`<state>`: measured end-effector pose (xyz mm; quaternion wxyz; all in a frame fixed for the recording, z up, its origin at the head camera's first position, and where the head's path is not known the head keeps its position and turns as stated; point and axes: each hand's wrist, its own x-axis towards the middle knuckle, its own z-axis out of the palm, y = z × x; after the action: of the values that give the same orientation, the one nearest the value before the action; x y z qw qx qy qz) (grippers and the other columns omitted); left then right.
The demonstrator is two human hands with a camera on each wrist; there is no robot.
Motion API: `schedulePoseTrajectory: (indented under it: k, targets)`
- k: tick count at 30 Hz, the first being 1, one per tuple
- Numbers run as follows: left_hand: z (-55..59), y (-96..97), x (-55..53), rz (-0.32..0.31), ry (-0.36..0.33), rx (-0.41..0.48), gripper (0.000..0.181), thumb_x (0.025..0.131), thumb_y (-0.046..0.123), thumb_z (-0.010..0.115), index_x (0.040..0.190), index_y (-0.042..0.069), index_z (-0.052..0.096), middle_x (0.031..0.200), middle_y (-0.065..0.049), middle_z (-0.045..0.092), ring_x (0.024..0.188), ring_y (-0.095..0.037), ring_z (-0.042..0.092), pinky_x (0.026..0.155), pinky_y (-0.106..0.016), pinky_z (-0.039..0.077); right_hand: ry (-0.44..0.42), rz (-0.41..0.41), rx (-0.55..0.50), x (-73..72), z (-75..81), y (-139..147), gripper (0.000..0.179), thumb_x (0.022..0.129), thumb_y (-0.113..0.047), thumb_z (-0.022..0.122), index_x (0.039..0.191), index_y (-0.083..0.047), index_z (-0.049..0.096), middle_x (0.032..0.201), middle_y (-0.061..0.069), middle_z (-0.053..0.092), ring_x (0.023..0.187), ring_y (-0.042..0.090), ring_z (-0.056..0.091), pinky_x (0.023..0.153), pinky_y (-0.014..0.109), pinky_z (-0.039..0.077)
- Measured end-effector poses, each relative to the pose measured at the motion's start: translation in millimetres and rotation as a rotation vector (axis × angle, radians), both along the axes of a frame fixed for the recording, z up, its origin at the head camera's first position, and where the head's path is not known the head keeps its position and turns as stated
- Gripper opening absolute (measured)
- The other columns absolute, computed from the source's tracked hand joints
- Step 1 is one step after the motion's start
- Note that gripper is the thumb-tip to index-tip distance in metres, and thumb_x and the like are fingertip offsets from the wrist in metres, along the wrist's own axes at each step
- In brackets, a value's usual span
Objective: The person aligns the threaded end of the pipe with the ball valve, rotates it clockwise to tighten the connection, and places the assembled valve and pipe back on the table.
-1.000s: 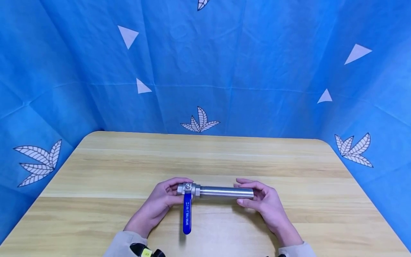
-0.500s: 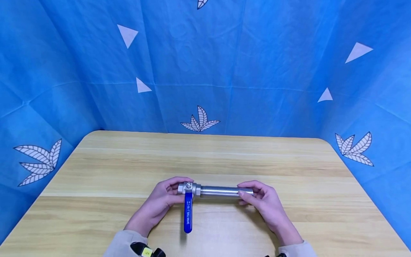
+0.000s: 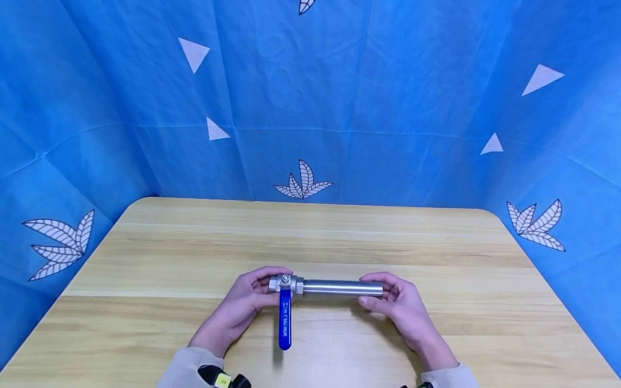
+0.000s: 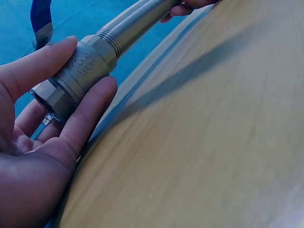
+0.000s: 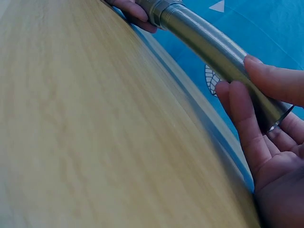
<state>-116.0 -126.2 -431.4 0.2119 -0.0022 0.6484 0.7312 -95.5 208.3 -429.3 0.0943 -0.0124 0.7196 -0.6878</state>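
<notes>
In the left wrist view, my left grip (image 4: 38, 166) pinches the metal valve (image 4: 84, 66), thumb on one side and fingers on the other, just beside the blue handle (image 4: 42, 16). I judge the valve stiff and fairly heavy, with no real risk of breaking. Its flat-sided collar and body should give good purchase. Threads show where the pipe (image 4: 140, 23) meets it; how deep they run inside, I cannot tell.

In the right wrist view, my right grip (image 5: 280, 166) pinches the pipe near its free end, thumb against one side, fingertips against the other. The smooth metal looks rigid but slippery, so I would expect to need firm pressure there.

In the head view, valve and pipe lie in one line between my two grips, held above the wooden surface (image 3: 310, 237), the handle pointing towards me. Half a second ago my right thumb lay across the pipe's face; now it sits lower, at the near edge. My left grip is practically where it was, and the handle has barely shifted.
</notes>
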Motion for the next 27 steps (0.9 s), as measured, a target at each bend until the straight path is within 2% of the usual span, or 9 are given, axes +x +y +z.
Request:
schedulePoseTrajectory:
  k: [9, 12, 16, 22, 27]
  targets:
    - [1.0, -0.2, 0.5, 0.001, -0.01, 0.008, 0.057, 0.088, 0.003, 0.083, 0.143, 0.004, 0.066, 0.132, -0.008, 0.073, 0.117, -0.021, 0.073, 0.103, -0.03, 0.059, -0.02, 0.044, -0.01, -1.7, -1.1, -0.5, 0.044, 0.099, -0.011, 0.076, 0.132, 0.013, 0.061, 0.1, 0.014, 0.081, 0.087, 0.021, 0.081, 0.083, 0.036, 0.068]
    - [1.0, -0.3, 0.7, 0.003, -0.009, 0.01, 0.057, 0.088, 0.003, 0.083, 0.142, 0.004, 0.066, 0.131, -0.008, 0.073, 0.116, -0.02, 0.073, 0.103, -0.03, 0.059, -0.021, 0.058, -0.003, -2.0, -1.0, -0.4, 0.045, 0.1, -0.014, 0.075, 0.133, 0.013, 0.06, 0.103, 0.016, 0.081, 0.088, 0.022, 0.081, 0.084, 0.037, 0.068]
    - [0.7, -1.1, 1.2, -0.002, -0.007, 0.029, 0.056, 0.088, 0.001, 0.082, 0.142, 0.004, 0.066, 0.131, -0.007, 0.074, 0.116, -0.02, 0.073, 0.103, -0.03, 0.059, -0.011, 0.075, 0.001, -1.8, -0.4, 0.4, 0.049, 0.097, -0.012, 0.078, 0.137, 0.012, 0.06, 0.104, 0.011, 0.081, 0.09, 0.02, 0.081, 0.086, 0.035, 0.067]
    - [0.9, -1.2, 2.5, 0.0, -0.006, 0.045, 0.057, 0.087, -0.001, 0.082, 0.142, 0.003, 0.066, 0.13, -0.007, 0.075, 0.116, -0.02, 0.073, 0.102, -0.029, 0.06, 0.0, 0.111, -0.016, -0.3, 0.1, 2.3, 0.068, 0.083, 0.001, 0.087, 0.143, 0.009, 0.057, 0.111, 0.002, 0.079, 0.096, 0.014, 0.079, 0.086, 0.026, 0.065]
    - [2.5, -0.4, 2.2, 0.003, -0.014, 0.028, 0.058, 0.087, 0.003, 0.084, 0.142, 0.004, 0.066, 0.131, -0.007, 0.075, 0.117, -0.02, 0.073, 0.103, -0.029, 0.059, 0.038, 0.077, 0.007, 1.1, -0.3, 1.5, 0.056, 0.079, 0.001, 0.089, 0.129, 0.006, 0.063, 0.104, -0.001, 0.079, 0.088, 0.009, 0.075, 0.073, 0.022, 0.062]
